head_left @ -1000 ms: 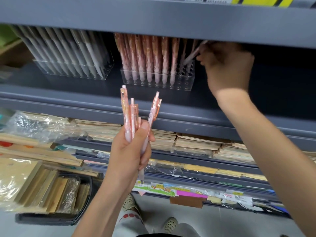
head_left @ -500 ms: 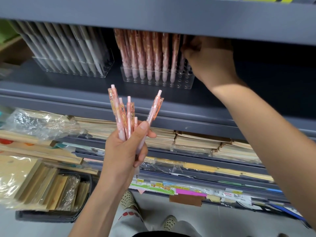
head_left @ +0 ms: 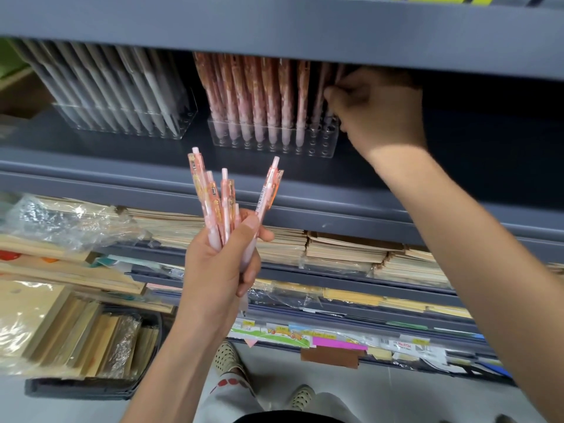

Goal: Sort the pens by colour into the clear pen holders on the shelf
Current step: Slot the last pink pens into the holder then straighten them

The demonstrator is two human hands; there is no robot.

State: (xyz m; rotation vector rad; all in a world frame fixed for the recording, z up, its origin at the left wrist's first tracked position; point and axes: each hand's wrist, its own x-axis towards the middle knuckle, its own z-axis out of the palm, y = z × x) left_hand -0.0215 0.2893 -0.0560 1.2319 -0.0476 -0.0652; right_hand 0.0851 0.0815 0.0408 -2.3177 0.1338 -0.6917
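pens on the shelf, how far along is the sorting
Done: grey pens fill the left holder; pink pens fill most of the second holder. In hand: the right hand seats a pen at its right end. To do: the bundle in the left hand.

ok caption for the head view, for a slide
Left hand grips a bunch of pink pens; right hand reaches into the clear holder.

Left hand grips pink pens; right hand at clear holder.
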